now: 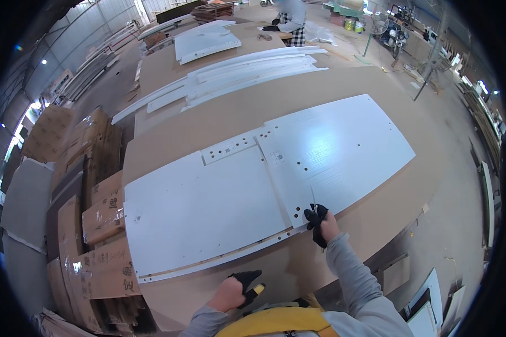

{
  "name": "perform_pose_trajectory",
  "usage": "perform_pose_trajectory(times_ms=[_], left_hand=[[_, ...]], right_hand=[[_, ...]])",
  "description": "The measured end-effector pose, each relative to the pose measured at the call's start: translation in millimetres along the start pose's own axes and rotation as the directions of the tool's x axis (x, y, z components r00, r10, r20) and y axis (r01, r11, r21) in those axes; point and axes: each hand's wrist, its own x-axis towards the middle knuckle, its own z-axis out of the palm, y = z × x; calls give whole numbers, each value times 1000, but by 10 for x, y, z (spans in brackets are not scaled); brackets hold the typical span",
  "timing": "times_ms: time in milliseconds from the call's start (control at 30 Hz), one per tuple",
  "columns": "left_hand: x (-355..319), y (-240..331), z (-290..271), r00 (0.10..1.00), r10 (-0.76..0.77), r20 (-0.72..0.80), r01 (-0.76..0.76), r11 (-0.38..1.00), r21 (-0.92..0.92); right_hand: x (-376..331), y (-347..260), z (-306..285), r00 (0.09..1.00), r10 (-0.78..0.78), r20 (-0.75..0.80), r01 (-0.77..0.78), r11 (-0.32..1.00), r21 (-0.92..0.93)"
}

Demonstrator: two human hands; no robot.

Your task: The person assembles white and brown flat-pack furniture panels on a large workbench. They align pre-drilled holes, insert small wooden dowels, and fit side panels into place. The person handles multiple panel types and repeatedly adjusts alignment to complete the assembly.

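My right hand (320, 224), in a black glove, is closed around a thin pointed tool; its kind is too small to make out. The tool's slim tip rises over the near edge of the right white panel (343, 151), beside a pair of drilled holes. Close to my body, my left hand (239, 291) hovers over the brown board, gloved in black. A small yellow piece (258, 288) shows between its fingers. Left of the right panel lies a larger white panel (202, 213), with narrow drilled strips along its far and near edges.
Brown sheet board (371, 81) covers the table under the panels. White strips (253, 70) and another white panel (208, 42) lie beyond. Cardboard cartons (104, 264) stand at left. A person (291, 22) works at the far end. White offcuts (427, 303) lean at lower right.
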Motion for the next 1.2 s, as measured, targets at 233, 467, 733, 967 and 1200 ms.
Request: perform_pose_trajectory(times_ms=[233,467,733,967,1200], left_hand=[[-207,55,-113,999,42,-6,-42,998,-44],[-153,-401,-195,806,-76,-587,-249,857,-452],[28,-904,-562,872,-455,-181,-141,121,-983],[-139,419,485,942,-271,198,289,355,-889],[-651,702,1174,812,389,435,207,505,-838]], right_hand=[[-106,-23,23,999,22,-44,-15,990,140],[-1352,62,381,1000,7,-6,-7,999,40],[-2867,884,687,967,-224,122,254,895,-367],[-3491,628,1118,917,-154,-368,151,988,-37],[-3761,809,487,820,-31,-571,241,924,297]])
